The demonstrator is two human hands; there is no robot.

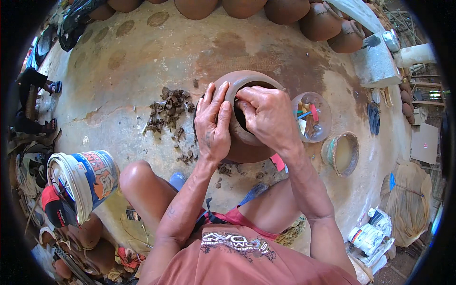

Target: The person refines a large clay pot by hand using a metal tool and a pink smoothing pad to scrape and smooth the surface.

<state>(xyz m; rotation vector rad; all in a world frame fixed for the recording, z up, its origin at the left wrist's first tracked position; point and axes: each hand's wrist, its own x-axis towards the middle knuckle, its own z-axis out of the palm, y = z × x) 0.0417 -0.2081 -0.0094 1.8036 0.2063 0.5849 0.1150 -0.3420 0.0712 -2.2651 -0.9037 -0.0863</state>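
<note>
A round brown clay pot stands on the floor in front of me, between my knees, its dark mouth facing up. My left hand lies along the left side of its rim and shoulder, fingers stretched out and touching the clay. At the mouth, my right hand is closed, its curled fingers reaching just inside the rim. Whatever it may grip is hidden by the hand and the opening. Left of the pot lies a heap of dark clay shavings.
A clear bowl of small tools and a basin of cloudy water stand to the right. Several clay pots line the far edge. A white bucket is at left, near another person's sandalled feet. Flip-flops lie far right.
</note>
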